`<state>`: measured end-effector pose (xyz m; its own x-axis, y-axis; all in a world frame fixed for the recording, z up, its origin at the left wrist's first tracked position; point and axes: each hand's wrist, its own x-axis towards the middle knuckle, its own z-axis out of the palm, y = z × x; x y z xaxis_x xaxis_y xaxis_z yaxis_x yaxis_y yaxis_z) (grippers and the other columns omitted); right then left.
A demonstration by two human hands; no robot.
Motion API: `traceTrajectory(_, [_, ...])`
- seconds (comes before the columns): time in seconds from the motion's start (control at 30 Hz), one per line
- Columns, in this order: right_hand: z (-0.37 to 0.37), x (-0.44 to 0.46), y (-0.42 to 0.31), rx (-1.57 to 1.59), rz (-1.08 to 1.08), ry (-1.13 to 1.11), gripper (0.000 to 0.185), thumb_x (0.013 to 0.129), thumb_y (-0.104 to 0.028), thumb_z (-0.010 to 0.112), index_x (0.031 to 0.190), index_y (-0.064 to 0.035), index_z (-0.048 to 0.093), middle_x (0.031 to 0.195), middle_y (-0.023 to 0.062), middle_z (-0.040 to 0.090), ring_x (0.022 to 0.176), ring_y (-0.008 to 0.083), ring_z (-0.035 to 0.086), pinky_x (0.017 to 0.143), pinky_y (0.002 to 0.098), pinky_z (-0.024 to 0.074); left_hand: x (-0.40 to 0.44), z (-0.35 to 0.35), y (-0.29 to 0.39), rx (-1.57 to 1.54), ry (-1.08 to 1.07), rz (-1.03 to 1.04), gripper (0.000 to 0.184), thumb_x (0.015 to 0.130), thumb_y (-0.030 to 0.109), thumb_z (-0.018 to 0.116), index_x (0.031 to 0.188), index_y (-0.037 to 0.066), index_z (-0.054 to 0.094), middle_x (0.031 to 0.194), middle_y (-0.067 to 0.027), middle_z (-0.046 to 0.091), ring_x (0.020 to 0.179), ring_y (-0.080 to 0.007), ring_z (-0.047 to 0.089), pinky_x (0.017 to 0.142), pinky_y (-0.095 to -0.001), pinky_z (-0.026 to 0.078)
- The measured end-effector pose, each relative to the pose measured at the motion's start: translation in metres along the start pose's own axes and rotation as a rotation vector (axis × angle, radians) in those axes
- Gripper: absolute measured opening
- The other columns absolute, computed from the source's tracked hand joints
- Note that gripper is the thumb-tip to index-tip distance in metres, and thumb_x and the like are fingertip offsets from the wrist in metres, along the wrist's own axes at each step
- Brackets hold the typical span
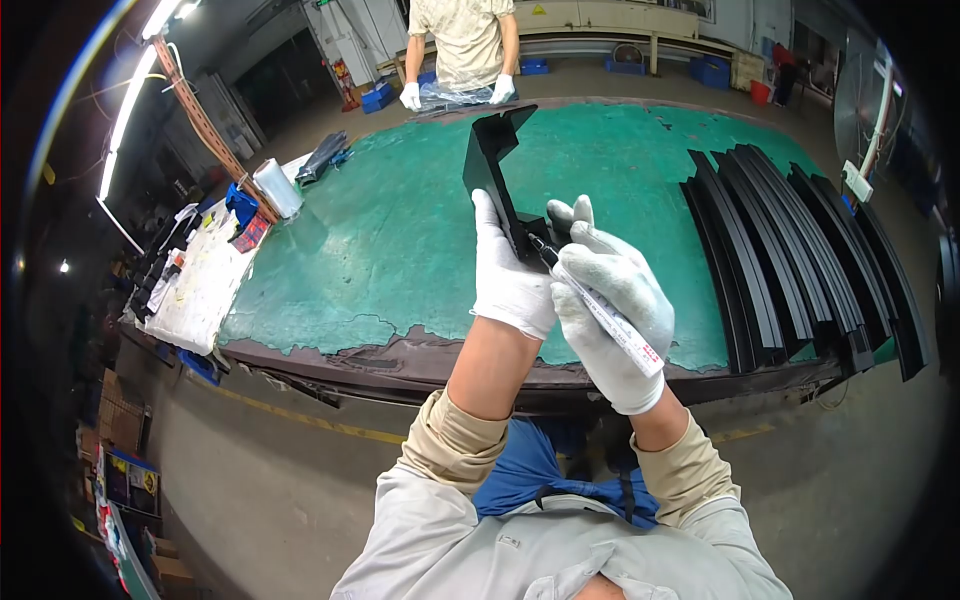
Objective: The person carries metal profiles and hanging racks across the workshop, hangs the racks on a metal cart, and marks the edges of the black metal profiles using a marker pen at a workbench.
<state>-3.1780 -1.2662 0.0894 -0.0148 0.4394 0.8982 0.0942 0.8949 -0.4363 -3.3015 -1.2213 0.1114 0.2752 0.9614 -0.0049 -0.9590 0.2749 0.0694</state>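
Note:
My left hand (508, 278), in a white glove, is closed around the lower part of a long black channel-shaped profile (488, 160). The piece is held up above the green table, its far end pointing away from me. In my gloved right hand (618, 300) is a marker pen (612, 325) with a white printed barrel. Its black tip end reaches to the near end of the profile, by my left hand; whether it touches the surface I cannot tell.
Several black profiles (790, 260) lie side by side on the right of the green table (400, 230). On the left stand a roll of clear film (277, 188) and a white-covered side surface (200, 285). Across the table a co-worker (462, 45) in white gloves handles dark plastic (450, 97).

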Motion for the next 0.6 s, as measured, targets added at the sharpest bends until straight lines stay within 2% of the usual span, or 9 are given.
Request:
traceTrajectory(0.17, [0.0011,-0.0002,0.0008,-0.058,-0.001,0.003,0.032,0.081,0.007,0.075,0.111,-0.0018,0.067,0.121,0.0170,0.065,0.116,0.0266,0.063,0.099,0.0357,0.0505,-0.0031,0.0023,-0.0050,0.023,0.042,0.010,0.063,0.090,0.071,0.053,0.106,0.011,0.055,0.080,-0.0153,0.061,0.098,-0.0387,0.064,0.088,-0.0520,0.055])
traceTrajectory(0.3, [0.0013,-0.0022,-0.0004,-0.055,0.013,0.011,0.031,0.081,0.007,0.074,0.111,-0.0018,0.068,0.119,0.0170,0.066,0.116,0.0270,0.063,0.098,0.0358,0.0508,-0.0010,-0.0037,-0.0044,0.034,-0.025,0.019,0.065,0.089,0.073,0.053,0.107,0.010,0.054,0.080,-0.0150,0.062,0.099,-0.0392,0.064,0.088,-0.0526,0.055])
traceTrajectory(0.6, [-0.0027,-0.0045,0.0031,-0.027,-0.004,-0.015,0.032,0.082,0.006,0.074,0.112,-0.0021,0.067,0.124,0.0182,0.064,0.117,0.0280,0.062,0.099,0.0367,0.0506,-0.0044,-0.0028,-0.0057,-0.001,-0.002,-0.008,0.067,0.087,0.073,0.055,0.106,0.009,0.054,0.081,-0.0153,0.062,0.098,-0.0394,0.064,0.088,-0.0536,0.056])
